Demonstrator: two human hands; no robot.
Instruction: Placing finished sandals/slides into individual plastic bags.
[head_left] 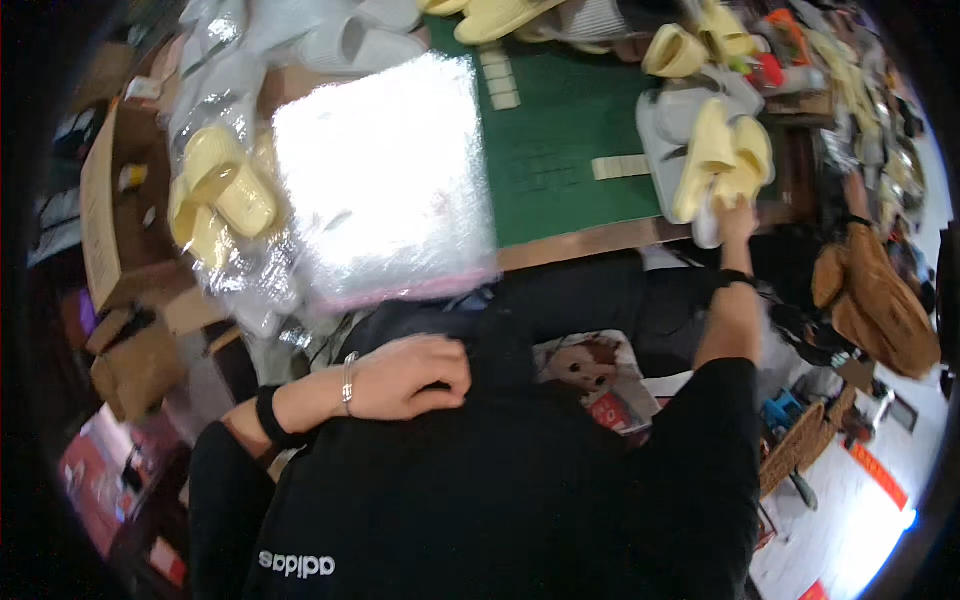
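Left hand [410, 378] curled, resting empty on black clothing; right hand [737, 215] reaches out, gripping pale yellow slippers [722, 160] beside silvery bubble-wrap package [385, 180] on worktop [560, 150].

Worktop: we see a wooden worktop [590, 240] with a brown front edge, crowded nearly to its rim.
Cover: a dark green cutting mat [560, 150] lies flat on its middle.
On the mat: we note pale rectangular strips [620, 166] and a bubble-wrap sheet [385, 175] overlapping its left part.
Left part: yellow slippers in clear bags [215, 195].
Right part: a grey tray [665, 130] bearing yellow slippers [720, 155].
Far edge: white slippers [350, 40].
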